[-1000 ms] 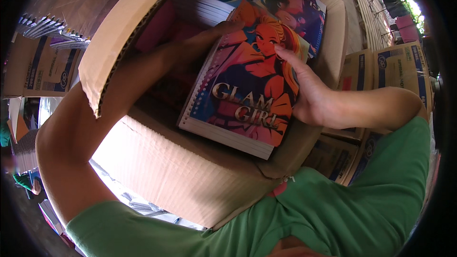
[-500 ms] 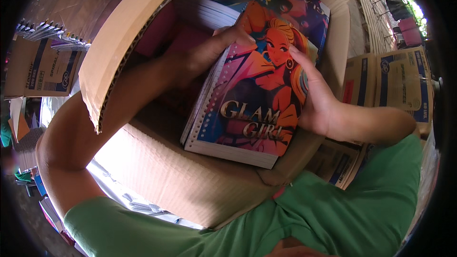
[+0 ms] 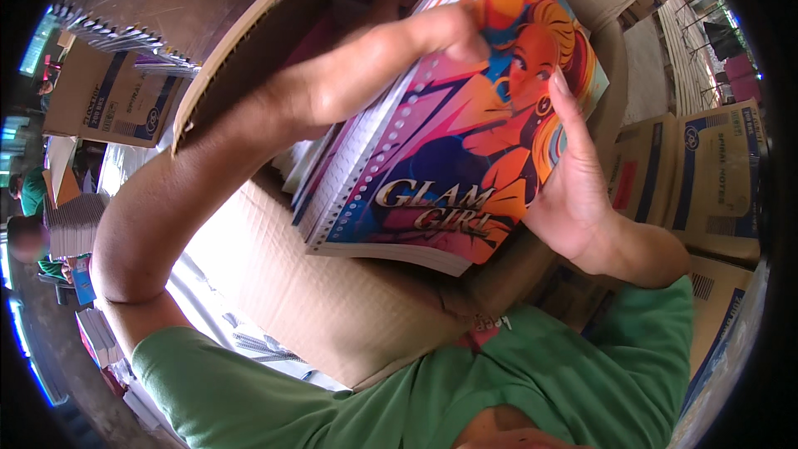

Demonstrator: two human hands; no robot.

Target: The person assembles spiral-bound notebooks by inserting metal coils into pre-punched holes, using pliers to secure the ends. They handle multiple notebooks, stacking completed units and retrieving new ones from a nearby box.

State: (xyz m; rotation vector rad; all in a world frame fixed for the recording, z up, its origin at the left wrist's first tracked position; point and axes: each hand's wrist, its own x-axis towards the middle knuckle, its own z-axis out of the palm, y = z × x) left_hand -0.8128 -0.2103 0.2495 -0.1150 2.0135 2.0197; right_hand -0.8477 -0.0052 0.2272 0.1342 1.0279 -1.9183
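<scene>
A thick stack of unbound notebooks (image 3: 432, 158) is tilted above the open cardboard box (image 3: 324, 283). Its top cover bears a colourful drawing of a figure with a ponytail, and punched holes run down the left edge. My left hand (image 3: 416, 46) grips the upper left side, thumb over the cover, its other fingers hidden under the pages. Along the right edge my right hand (image 3: 573, 187) presses, thumb lying on the cover and fingers out of sight behind the stack. Loose page edges fan out at the lower left of the stack. The dark inside of the box is mostly hidden.
Closed cartons (image 3: 715, 179) are piled at the right, another carton (image 3: 116, 100) at the left. Spiral-bound notebooks (image 3: 125, 37) lie at the upper left. A box flap (image 3: 241, 33) rises beside my left forearm. Stacked paper (image 3: 75, 224) and people stand farther left.
Both hands have lifted the notebook stack up out of the box and tilted it. Its pages have spread at the left edge, and my left hand has come up higher.
</scene>
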